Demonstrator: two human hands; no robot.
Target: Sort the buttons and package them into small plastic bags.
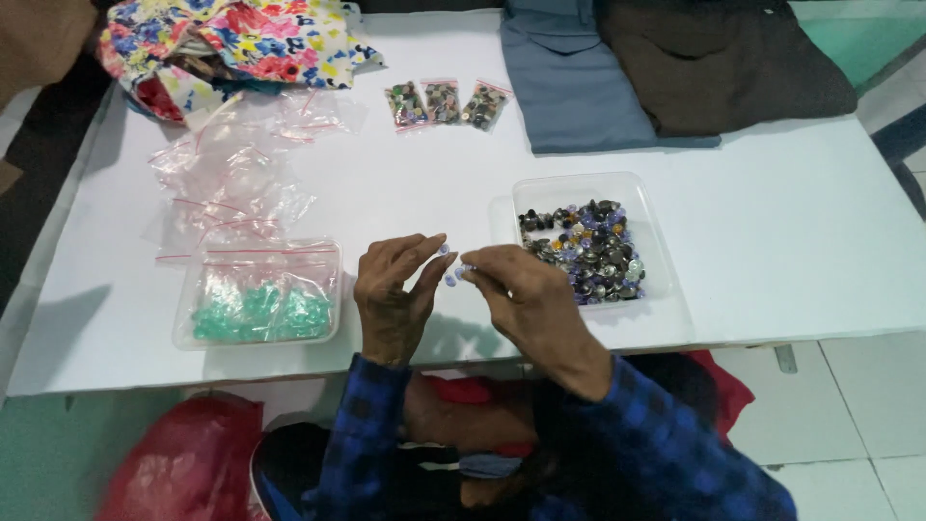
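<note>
Over a white table (405,183), left hand (394,289) and right hand (521,289) pinch small pale buttons (450,277) beside a clear tray (666,241) of mixed buttons (584,249).

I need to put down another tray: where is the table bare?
Bare: right of the button tray below the folded clothes, and mid-table below the three filled bags. Crowded: empty bags and green-bead tray at left.

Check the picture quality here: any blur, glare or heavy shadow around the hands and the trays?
Head view: lighting even and soft; left hand and right hand cast faint shadows on the white table. The small pale pieces at the fingertips are slightly blurred. The clear tray of mixed buttons reads sharply; no strong glare.
</note>
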